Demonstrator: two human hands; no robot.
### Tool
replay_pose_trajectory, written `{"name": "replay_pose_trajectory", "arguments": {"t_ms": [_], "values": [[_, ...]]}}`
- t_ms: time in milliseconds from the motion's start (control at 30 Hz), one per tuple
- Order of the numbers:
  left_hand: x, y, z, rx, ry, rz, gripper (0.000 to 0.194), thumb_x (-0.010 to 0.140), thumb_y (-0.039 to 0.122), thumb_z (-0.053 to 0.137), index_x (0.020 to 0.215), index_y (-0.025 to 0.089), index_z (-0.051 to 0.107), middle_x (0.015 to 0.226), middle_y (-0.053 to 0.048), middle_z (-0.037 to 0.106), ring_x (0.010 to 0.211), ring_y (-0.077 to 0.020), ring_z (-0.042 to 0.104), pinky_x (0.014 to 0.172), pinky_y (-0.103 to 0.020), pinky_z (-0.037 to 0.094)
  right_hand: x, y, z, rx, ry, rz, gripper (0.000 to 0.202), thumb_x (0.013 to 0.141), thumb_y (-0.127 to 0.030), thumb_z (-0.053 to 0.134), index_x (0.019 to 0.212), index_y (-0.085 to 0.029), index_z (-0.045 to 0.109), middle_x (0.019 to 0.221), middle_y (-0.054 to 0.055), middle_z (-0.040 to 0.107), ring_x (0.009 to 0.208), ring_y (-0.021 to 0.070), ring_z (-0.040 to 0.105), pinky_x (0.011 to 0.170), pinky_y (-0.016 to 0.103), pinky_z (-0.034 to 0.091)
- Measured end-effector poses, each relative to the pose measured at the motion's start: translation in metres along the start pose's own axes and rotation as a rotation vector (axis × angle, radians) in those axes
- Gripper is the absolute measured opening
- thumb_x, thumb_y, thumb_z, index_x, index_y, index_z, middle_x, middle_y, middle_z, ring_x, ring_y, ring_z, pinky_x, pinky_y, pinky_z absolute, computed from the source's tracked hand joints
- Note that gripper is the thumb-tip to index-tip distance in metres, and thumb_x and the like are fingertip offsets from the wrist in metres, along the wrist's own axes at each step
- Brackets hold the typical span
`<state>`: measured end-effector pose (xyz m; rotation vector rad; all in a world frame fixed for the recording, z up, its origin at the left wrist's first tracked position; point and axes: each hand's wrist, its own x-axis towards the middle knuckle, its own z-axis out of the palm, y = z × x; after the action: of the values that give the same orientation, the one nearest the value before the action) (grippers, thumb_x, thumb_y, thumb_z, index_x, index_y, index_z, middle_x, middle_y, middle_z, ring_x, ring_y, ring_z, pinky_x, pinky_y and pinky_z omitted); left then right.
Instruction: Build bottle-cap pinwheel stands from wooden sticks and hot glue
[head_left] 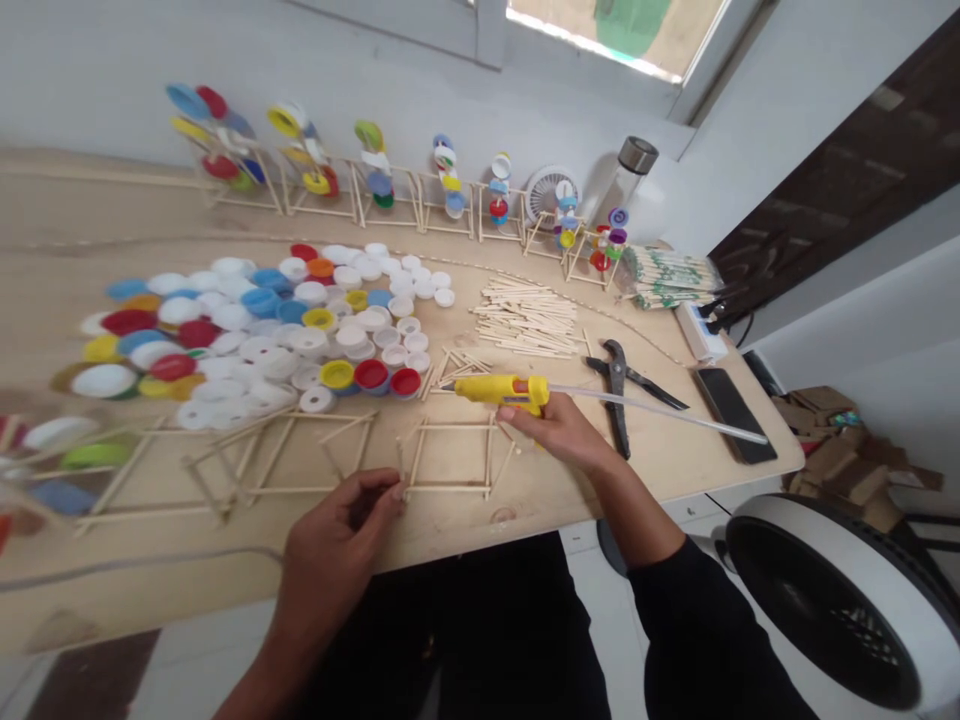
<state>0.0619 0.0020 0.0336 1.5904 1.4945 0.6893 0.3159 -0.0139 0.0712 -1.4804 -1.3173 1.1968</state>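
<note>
My right hand (561, 430) grips a yellow hot glue gun (501, 391) with its nozzle toward the left; a long clear glue stick (652, 402) sticks out of its back. My left hand (337, 540) is pinched round a short thin wooden stick (400, 457), held upright at the near left corner of a square stick frame (450, 489). Whether the stick touches the frame, I cannot tell. More stick frames (300, 489) lie to the left. Beyond the glue gun's nozzle are short cut sticks (459, 366).
Bottle caps (262, 330) are heaped at left. Several cap-wheel models (379, 180) line the wall. A stick pile (529, 318), pliers (616, 390), a phone (733, 412) and a power strip (701, 332) are at right. A cord (495, 270) crosses the table; a fan (825, 600) stands near its right edge.
</note>
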Motion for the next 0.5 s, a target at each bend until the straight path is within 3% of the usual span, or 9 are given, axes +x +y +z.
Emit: {"name": "replay_pose_trajectory", "arguments": {"t_ms": [233,500], "values": [[0.000,-0.005,0.002,0.010,-0.002,0.000,0.032,0.068,0.054,0.060,0.082,0.025,0.066,0.065,0.002,0.071,0.062,-0.0182,0.068,0.065,-0.027,0.055,0.005,-0.007,-0.008,-0.274,-0.149,0.023,0.024,0.086,-0.042,0.059,0.088,-0.019,0.067,0.069,-0.001,0.056,0.066,0.0147,0.050,0.059,0.025,0.037],[0.000,-0.004,0.002,0.033,-0.006,-0.030,0.036,0.067,0.057,0.059,0.082,0.024,0.066,0.065,0.000,0.071,0.062,-0.0181,0.068,0.064,-0.027,0.054,0.020,-0.020,-0.015,-0.362,-0.266,0.002,0.021,0.083,-0.039,0.062,0.084,-0.018,0.066,0.072,-0.001,0.059,0.068,0.0155,0.054,0.064,0.026,0.039]]}}
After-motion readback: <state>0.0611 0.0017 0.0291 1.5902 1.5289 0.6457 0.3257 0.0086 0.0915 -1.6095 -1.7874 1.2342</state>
